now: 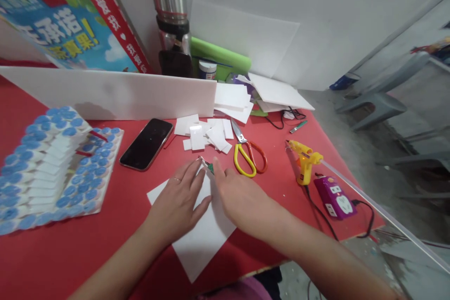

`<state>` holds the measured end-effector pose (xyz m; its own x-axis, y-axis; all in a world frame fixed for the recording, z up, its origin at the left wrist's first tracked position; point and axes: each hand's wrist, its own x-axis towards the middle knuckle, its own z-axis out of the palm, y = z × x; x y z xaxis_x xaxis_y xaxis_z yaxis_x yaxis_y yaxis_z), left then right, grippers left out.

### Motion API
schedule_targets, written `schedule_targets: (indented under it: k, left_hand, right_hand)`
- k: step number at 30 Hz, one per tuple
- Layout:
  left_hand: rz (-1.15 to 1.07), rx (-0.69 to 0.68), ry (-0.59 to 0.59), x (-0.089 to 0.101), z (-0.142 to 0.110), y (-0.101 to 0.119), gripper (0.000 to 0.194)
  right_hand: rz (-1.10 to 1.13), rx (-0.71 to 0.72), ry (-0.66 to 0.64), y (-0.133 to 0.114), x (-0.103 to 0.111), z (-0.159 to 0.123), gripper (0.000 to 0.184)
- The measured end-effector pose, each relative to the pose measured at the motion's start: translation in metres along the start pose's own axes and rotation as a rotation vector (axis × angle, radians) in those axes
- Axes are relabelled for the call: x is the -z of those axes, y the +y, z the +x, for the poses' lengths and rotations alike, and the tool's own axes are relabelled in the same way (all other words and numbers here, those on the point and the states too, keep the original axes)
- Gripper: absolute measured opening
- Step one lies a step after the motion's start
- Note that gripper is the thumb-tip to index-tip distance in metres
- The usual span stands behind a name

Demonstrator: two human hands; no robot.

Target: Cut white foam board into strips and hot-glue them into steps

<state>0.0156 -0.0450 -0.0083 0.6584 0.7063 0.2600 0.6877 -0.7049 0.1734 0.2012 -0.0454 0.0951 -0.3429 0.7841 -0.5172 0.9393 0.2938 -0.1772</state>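
A white foam sheet point(200, 239) lies on the red table point(133, 206) in front of me. My left hand point(179, 201) lies flat on the sheet with its fingers spread; a ring is on one finger. My right hand point(239, 194) is closed on a small green-handled cutter point(207, 165) at the sheet's far corner. The blade end pokes out past the fingers.
Scissors point(248, 152) with yellow and red handles, a yellow glue gun point(304, 159) and a purple power strip point(333, 197) lie to the right. A black phone point(146, 143), cut white pieces point(207, 133) and a blue-and-white model point(52, 164) are left and behind. A white board point(105, 93) stands upright.
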Motion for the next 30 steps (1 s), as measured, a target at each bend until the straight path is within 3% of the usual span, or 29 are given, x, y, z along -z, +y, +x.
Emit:
schedule_targets:
  k: [21, 30]
  left_hand:
    - [-0.039, 0.003, -0.017, -0.001, 0.000, -0.001, 0.070]
    - [-0.037, 0.024, -0.022, -0.002, 0.002, -0.001, 0.065]
  right_hand:
    - [-0.071, 0.038, -0.036, -0.009, 0.020, 0.005, 0.081]
    - [-0.107, 0.066, -0.064, -0.005, 0.025, 0.001, 0.080]
